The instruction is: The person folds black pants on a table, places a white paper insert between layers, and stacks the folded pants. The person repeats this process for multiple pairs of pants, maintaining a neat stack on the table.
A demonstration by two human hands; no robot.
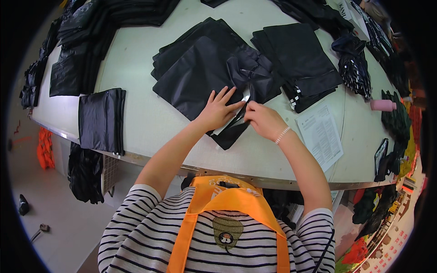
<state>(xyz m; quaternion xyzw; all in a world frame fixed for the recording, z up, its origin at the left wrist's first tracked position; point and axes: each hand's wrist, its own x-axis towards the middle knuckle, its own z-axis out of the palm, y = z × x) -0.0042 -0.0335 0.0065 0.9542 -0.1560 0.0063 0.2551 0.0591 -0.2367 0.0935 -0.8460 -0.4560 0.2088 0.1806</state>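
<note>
A pile of black, slightly shiny fabric pieces (pixel 191 75) lies fanned out on the table in front of me. My left hand (pixel 219 110) rests on the top piece with its fingers spread. Close beside it, my right hand (pixel 265 120) is closed in a pinch at the edge of that black fabric. A narrow white strip (pixel 246 95) shows between the two hands, and its lower part runs beneath my left hand. Above my right hand the cloth is bunched into crumpled folds (pixel 250 73). My right fingertips partly hide what they pinch.
Folded black pieces (pixel 298 54) with small white tags lie to the right, near a printed paper sheet (pixel 321 136). A pink bottle (pixel 383 105) and a dark bundle (pixel 355 66) stand further right. Black stacks (pixel 101 120) line the left side of the pale table (pixel 182 157).
</note>
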